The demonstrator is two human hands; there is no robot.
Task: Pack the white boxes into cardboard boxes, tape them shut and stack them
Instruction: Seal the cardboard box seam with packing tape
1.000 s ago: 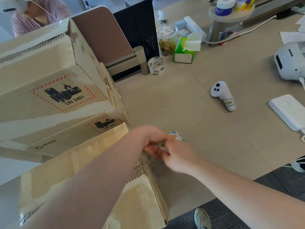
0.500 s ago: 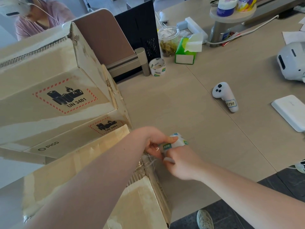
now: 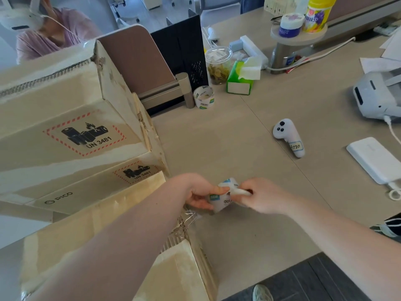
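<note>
Beige counter [image 3: 227,137] beneath, my left hand [image 3: 195,193] and right hand [image 3: 263,197] both grip the tape roll [image 3: 222,197] just right of the near cardboard box [image 3: 104,216], loose tape trailing toward its corner.

My two hands meet low in front of me, forearms bare.

My left hand [image 3: 198,193] pinches with thumb on top and fingers beneath; my right hand [image 3: 263,195] curls its fingers, knuckles up, facing it.
</note>
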